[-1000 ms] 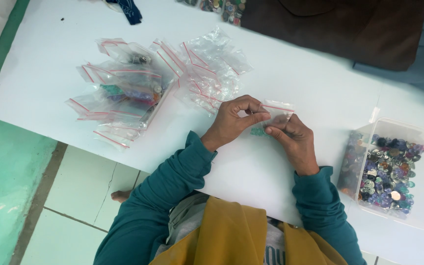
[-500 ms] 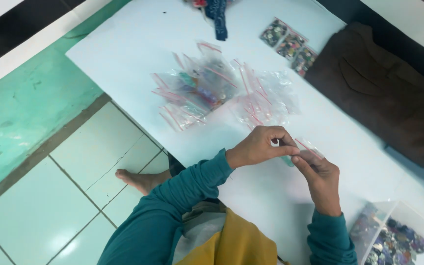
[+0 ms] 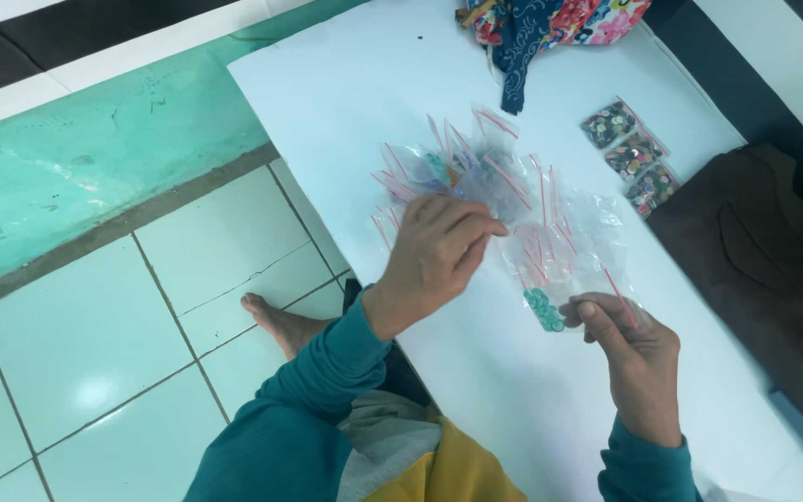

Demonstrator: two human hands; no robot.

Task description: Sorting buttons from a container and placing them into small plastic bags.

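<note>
1. Nearest, the right hand (image 3: 638, 363) has its grip pinched shut on a small clear bag (image 3: 559, 302) with a red zip strip; teal beads (image 3: 544, 310) sit bunched in its lower corner, at about 10 o'clock from the thumb.
2. The left hand (image 3: 439, 251) hovers just above the table (image 3: 346, 102), fingers loosely curled and holding nothing that I can see.
3. Beyond both hands, at 12 o'clock, lies a heap of bags (image 3: 485, 181), mostly looking empty, so much filling seems left.
4. Farther, at 1 o'clock, three filled packets (image 3: 631, 156) of dark mixed beads lie in a row, apparently finished.
5. Farthest, patterned cloth (image 3: 550, 23) rests at the table's far edge.
</note>
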